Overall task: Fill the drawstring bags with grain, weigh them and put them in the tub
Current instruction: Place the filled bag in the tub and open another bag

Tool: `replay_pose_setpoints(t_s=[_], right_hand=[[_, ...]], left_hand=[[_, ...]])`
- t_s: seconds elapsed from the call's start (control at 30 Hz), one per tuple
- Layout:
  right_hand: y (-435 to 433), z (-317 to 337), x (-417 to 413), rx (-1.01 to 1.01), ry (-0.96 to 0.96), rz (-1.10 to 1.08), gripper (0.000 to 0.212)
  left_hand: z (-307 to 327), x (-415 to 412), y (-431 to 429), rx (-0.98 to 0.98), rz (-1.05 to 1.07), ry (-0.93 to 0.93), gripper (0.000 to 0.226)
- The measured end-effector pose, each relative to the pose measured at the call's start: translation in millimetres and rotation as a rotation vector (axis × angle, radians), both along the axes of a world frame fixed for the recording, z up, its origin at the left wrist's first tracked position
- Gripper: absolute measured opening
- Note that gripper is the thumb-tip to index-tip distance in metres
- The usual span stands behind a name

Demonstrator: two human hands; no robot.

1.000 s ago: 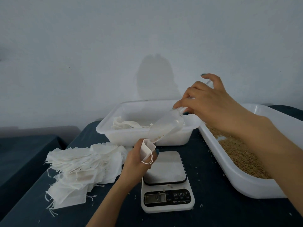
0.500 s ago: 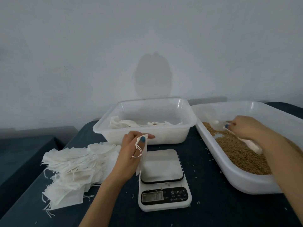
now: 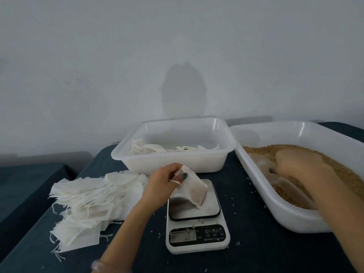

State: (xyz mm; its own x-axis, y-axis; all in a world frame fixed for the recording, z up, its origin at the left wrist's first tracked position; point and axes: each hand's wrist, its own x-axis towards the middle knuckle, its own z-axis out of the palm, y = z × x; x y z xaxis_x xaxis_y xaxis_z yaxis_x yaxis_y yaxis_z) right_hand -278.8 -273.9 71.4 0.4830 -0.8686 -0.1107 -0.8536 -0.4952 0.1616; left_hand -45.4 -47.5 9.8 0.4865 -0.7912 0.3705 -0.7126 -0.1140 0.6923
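Note:
My left hand (image 3: 163, 180) pinches the top of a small white drawstring bag (image 3: 194, 191) with grain in it. The bag hangs tilted, its lower end on or just above the plate of the white kitchen scale (image 3: 197, 219). My right hand (image 3: 301, 170), blurred by motion, is down in the grain tray (image 3: 262, 196) on the right, holding a clear plastic scoop (image 3: 262, 164) that lies in the brown grain (image 3: 334, 164). Behind the scale stands the white tub (image 3: 169, 160) with a few filled bags (image 3: 149, 148) on its floor.
A heap of empty white drawstring bags (image 3: 88, 201) lies left of the scale on the dark cloth-covered table (image 3: 246, 243). Loose grains are scattered around the scale. A plain wall rises behind the tub. A lower dark surface (image 3: 25, 186) sits off to the left.
My right hand moved the scoop from the bag's mouth over to the grain tray and down into the grain. My left hand lowered the filled bag onto the scale area.

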Motion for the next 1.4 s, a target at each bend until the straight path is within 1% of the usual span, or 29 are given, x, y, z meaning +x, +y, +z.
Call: replay_pose_setpoints(t_s=[0.07,0.13,0.23,0.3,0.37,0.47,0.53,0.63,0.73,0.8,1.0,1.1,1.13,1.23,1.27,1.33,1.4], right_hand=[[22,6,10,-0.163,-0.131,0.08,0.027],[50,9,23,-0.242,-0.328,0.222,0.023],[90,5,44,-0.167,-0.609,0.453,0.021],[106,-5,59,-0.047,-0.752,0.512,0.012],[111,-23,75,0.066,-0.835,0.491,0.008],[99,-57,88,0.178,-0.862,0.37,0.015],[86,-79,89,0.212,-0.898,0.26,0.02],[71,-108,84,0.282,-1.061,0.106,0.03],[64,-116,80,0.415,-1.219,0.063,0.04],[65,-115,79,0.454,-1.251,0.06,0.04],[68,-119,79,0.395,-1.246,0.111,0.042],[68,-119,79,0.387,-1.252,0.119,0.043],[68,-119,79,0.385,-1.25,0.121,0.043],[67,-121,80,0.38,-1.249,0.124,0.043],[67,-122,80,0.379,-1.249,0.123,0.043],[66,-123,80,0.379,-1.247,0.127,0.043],[66,-123,80,0.38,-1.247,0.131,0.044]], left_hand=[[-9,7,5,0.009,0.041,0.028,0.006],[-16,10,9,0.003,0.05,0.083,0.012],[-20,10,11,-0.031,0.044,0.17,0.02],[-21,12,11,-0.051,0.072,0.165,0.026],[-21,13,12,-0.085,0.089,0.155,0.029],[-21,14,14,-0.144,0.131,0.201,0.023],[-20,14,14,-0.173,0.19,0.235,0.016],[-21,17,14,-0.22,0.275,0.255,0.012],[-22,20,16,-0.241,0.33,0.253,0.004],[-23,22,16,-0.227,0.357,0.256,0.005],[-25,23,16,-0.187,0.407,0.205,0.01],[-25,24,16,-0.125,0.393,0.185,0.013],[-26,24,15,-0.079,0.372,0.161,0.016],[-30,22,13,0.067,0.285,0.032,0.047],[-30,21,13,0.087,0.27,0.015,0.051],[-31,21,12,0.101,0.254,-0.007,0.048],[-32,21,12,0.082,0.236,0.017,0.033]])
